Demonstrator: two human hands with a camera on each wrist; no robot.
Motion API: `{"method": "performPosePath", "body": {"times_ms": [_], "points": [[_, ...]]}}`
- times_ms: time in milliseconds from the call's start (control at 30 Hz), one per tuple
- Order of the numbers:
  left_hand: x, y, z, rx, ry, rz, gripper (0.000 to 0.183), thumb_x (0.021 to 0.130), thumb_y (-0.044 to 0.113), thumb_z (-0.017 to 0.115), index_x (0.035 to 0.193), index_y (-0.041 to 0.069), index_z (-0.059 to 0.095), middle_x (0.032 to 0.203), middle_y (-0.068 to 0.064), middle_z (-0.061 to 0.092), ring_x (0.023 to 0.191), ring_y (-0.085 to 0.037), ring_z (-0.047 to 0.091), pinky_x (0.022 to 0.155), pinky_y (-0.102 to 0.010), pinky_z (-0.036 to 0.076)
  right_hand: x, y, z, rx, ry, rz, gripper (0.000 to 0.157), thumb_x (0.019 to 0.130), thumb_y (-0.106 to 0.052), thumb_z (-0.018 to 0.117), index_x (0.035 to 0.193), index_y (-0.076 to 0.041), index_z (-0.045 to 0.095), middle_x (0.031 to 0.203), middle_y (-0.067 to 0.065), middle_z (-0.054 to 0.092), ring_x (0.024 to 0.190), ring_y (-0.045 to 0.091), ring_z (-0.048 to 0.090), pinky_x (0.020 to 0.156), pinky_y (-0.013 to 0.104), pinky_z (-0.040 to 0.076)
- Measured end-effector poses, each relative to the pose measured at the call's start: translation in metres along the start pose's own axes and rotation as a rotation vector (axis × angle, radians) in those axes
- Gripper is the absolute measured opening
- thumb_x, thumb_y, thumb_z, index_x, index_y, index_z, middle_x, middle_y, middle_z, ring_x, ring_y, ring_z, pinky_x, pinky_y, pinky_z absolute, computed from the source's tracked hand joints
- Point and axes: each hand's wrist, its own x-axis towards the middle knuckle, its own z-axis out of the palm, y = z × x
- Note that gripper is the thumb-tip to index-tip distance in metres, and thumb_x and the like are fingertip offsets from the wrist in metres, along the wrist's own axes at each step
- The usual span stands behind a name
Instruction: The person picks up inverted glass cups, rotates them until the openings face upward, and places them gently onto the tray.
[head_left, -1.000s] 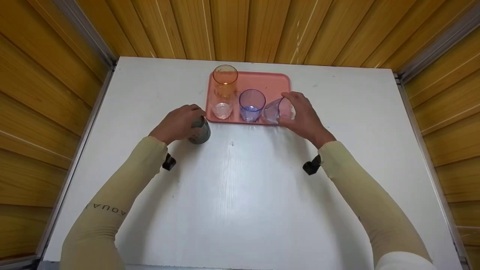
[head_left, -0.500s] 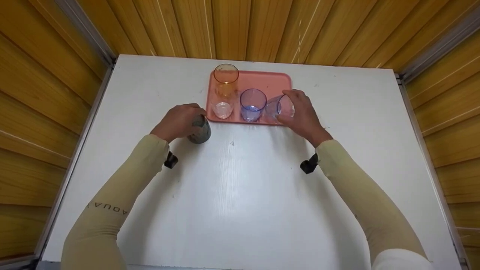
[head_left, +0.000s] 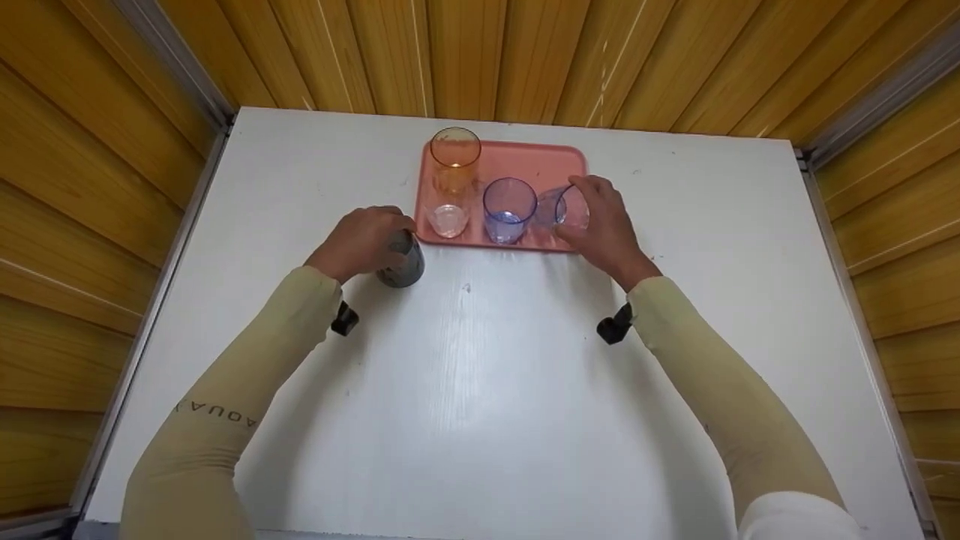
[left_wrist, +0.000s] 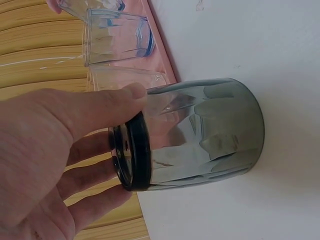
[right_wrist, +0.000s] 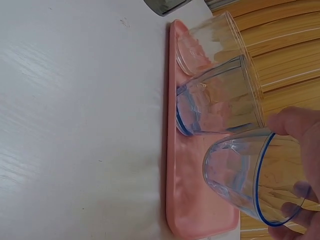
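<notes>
My left hand (head_left: pixel 361 241) grips a smoky grey glass tumbler (left_wrist: pixel 210 132) by its dark rim, thumb on one side and fingers on the other. This tumbler is just off the near left corner of the pink tray (head_left: pixel 529 159); whether its base touches the table cannot be told. At the tray's right end, my right hand (head_left: pixel 609 231) holds a clear, blue-rimmed tumbler (right_wrist: pixel 232 172) by the rim, tilted with its base toward the left. Beside it a bluish tumbler (head_left: pixel 510 214) stands upright on the tray.
A clear tumbler (head_left: pixel 448 220) stands at the tray's near left, with an amber tumbler (head_left: pixel 455 169) behind it. The white table (head_left: pixel 465 390) extends toward me, and wooden slat walls (head_left: pixel 465 60) rise behind and at both sides.
The tilted tumbler in my right hand has shifted slightly, its base moving toward the back. My left hand keeps its grip on the grey tumbler in nearly the same place.
</notes>
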Motion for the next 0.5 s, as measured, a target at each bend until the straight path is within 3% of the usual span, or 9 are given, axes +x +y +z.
{"method": "performPosePath", "body": {"times_ms": [233,500], "points": [[-0.0007,0.0008,0.0002,-0.005,0.007,-0.006,0.050,0.078,0.017,0.081,0.125,0.017,0.064,0.124,-0.007,0.063,0.112,-0.025,0.060,0.098,-0.046,0.051,0.0043,0.0017,0.0019,0.006,0.009,0.014,0.079,0.085,-0.034,0.074,0.149,-0.033,0.029,0.155,0.003,0.026,0.144,0.023,0.027,0.115,0.044,0.036],[-0.0005,-0.0016,0.0006,0.006,0.028,0.038,0.048,0.077,0.015,0.081,0.123,0.014,0.065,0.121,-0.007,0.064,0.110,-0.025,0.061,0.096,-0.046,0.052,0.0075,0.0047,0.0045,0.007,0.037,-0.009,0.079,0.084,-0.030,0.075,0.150,-0.026,0.030,0.154,0.005,0.028,0.143,0.023,0.027,0.116,0.042,0.035]]}}
